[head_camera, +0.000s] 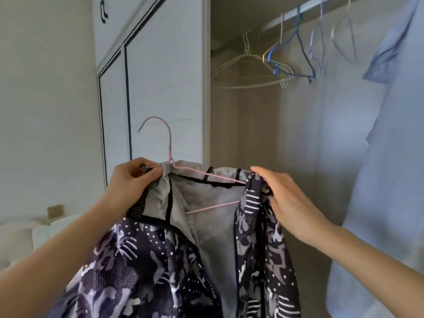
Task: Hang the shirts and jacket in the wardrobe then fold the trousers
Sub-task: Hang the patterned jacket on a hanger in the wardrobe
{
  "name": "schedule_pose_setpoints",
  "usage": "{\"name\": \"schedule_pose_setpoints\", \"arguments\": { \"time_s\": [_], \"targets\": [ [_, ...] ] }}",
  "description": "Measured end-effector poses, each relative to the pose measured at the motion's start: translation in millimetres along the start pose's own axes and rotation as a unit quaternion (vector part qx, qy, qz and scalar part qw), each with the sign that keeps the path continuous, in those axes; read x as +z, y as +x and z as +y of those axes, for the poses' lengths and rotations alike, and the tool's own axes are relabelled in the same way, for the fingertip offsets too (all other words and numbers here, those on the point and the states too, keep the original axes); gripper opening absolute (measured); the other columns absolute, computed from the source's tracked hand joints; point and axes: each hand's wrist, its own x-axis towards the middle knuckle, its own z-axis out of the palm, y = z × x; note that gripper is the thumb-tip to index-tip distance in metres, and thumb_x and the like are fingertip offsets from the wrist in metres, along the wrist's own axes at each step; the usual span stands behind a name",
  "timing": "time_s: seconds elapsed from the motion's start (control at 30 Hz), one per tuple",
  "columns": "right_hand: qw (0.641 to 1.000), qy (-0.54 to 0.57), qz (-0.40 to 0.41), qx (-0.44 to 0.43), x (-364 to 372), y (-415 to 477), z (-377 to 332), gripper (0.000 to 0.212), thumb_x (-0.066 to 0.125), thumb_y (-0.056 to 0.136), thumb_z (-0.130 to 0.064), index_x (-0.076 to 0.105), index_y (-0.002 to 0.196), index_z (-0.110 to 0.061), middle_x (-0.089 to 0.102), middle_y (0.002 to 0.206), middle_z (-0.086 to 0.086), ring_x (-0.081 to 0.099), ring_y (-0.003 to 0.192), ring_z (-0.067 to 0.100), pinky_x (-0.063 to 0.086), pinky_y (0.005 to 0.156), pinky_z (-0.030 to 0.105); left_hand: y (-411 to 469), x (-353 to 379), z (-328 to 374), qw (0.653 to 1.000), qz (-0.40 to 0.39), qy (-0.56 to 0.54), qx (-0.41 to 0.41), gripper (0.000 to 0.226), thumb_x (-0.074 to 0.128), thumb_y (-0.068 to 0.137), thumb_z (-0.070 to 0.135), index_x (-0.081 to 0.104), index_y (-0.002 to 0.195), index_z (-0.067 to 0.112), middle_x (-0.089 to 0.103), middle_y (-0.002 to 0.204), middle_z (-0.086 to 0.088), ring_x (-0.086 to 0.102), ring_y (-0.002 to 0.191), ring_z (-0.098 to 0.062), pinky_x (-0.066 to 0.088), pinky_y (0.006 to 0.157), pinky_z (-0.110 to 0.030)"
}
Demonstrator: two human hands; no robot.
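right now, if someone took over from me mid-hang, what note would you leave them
Left hand: grips the jacket collar at the neck of the pink hanger.
Right hand: holds the jacket's other shoulder over the hanger's end.
The jacket is held up in front of the open wardrobe, below the rail. The hanger's hook is free, not on the rail.
Done: a light blue shirt hangs at the right.
Left: settle the jacket and hook it on the rail near the bare hangers. Trousers and any other shirts are out of view.

Jacket (pixel 160 260) thin printed cloth; hanger (pixel 171 143) probably coated wire.
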Motion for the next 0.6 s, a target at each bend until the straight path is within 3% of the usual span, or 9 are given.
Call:
{"name": "schedule_pose_setpoints", "arguments": {
  "time_s": [0.1, 0.17, 0.27, 0.37, 0.47, 0.53, 0.6],
  "targets": [
    [0.994, -0.044, 0.093, -0.024, -2.4, 5.1, 5.3, 0.063, 0.064, 0.084, -0.001, 0.037, 0.132, -0.032, 0.043, 0.115, -0.013, 0.045, 0.111, 0.011, 0.035, 0.084, 0.022, -0.1, 1.4, 6.7, 1.000, -0.013, -0.010, 0.004, 0.010, 0.076, 0.083, 0.028, 0.074, 0.075, 0.024, 0.071, 0.068, 0.006, 0.063, 0.062, -0.004, 0.050, 0.061, -0.018],
    [0.987, -0.107, 0.120, 0.020, -4.1, 8.6, 9.2, 0.045, 0.070, 0.083, -0.017, 0.046, 0.119, -0.023, 0.043, 0.102, -0.012, 0.049, 0.098, 0.016, 0.039, 0.071, 0.027, -0.6, 1.0, 10.2, 1.000, -0.018, -0.016, 0.009, 0.009, 0.076, 0.084, 0.025, 0.074, 0.075, 0.024, 0.070, 0.067, 0.007, 0.063, 0.061, -0.003, 0.049, 0.058, -0.014],
    [0.981, -0.096, 0.042, 0.162, -5.9, 11.6, 12.0, 0.024, 0.059, 0.090, -0.039, 0.050, 0.095, -0.018, 0.059, 0.082, -0.007, 0.059, 0.072, 0.020, 0.045, 0.060, 0.034, -1.8, -0.4, 12.1, 1.000, -0.009, -0.005, 0.030, 0.009, 0.075, 0.085, 0.025, 0.074, 0.076, 0.025, 0.071, 0.067, 0.007, 0.062, 0.060, -0.002, 0.048, 0.058, -0.010],
    [0.966, 0.079, -0.073, 0.237, -2.4, 11.3, 12.4, 0.030, 0.040, 0.099, -0.038, 0.055, 0.082, -0.018, 0.069, 0.059, 0.001, 0.068, 0.050, 0.020, 0.053, 0.056, 0.030, -4.5, -1.1, 13.4, 0.998, -0.012, 0.020, 0.054, 0.009, 0.073, 0.086, 0.025, 0.074, 0.078, 0.027, 0.072, 0.070, 0.005, 0.063, 0.061, -0.001, 0.049, 0.059, -0.010],
    [0.930, 0.223, -0.086, 0.279, -3.1, 11.4, 11.3, 0.031, 0.031, 0.103, -0.019, 0.062, 0.099, -0.021, 0.074, 0.071, 0.003, 0.073, 0.061, 0.022, 0.056, 0.057, 0.029, -6.6, -2.8, 15.6, 0.996, -0.025, 0.048, 0.070, 0.011, 0.074, 0.086, 0.023, 0.074, 0.078, 0.031, 0.073, 0.075, 0.008, 0.065, 0.066, 0.001, 0.049, 0.062, -0.008],
    [0.933, 0.228, -0.065, 0.269, -5.1, 12.4, 13.2, 0.034, 0.032, 0.102, -0.012, 0.065, 0.107, -0.021, 0.074, 0.085, 0.003, 0.073, 0.070, 0.020, 0.060, 0.062, 0.033, -7.6, -4.3, 16.2, 0.992, -0.035, 0.078, 0.089, 0.014, 0.073, 0.086, 0.023, 0.073, 0.076, 0.032, 0.073, 0.077, 0.012, 0.065, 0.068, 0.002, 0.048, 0.063, -0.006],
    [0.941, 0.226, -0.045, 0.249, -6.2, 13.6, 12.3, 0.034, 0.035, 0.101, -0.009, 0.068, 0.100, -0.021, 0.073, 0.094, 0.006, 0.073, 0.076, 0.019, 0.061, 0.068, 0.038, -10.4, -3.0, 17.5, 0.986, -0.050, 0.115, 0.109, 0.013, 0.073, 0.086, 0.025, 0.072, 0.077, 0.034, 0.072, 0.078, 0.015, 0.065, 0.072, 0.002, 0.047, 0.065, -0.006]
  ]
}}
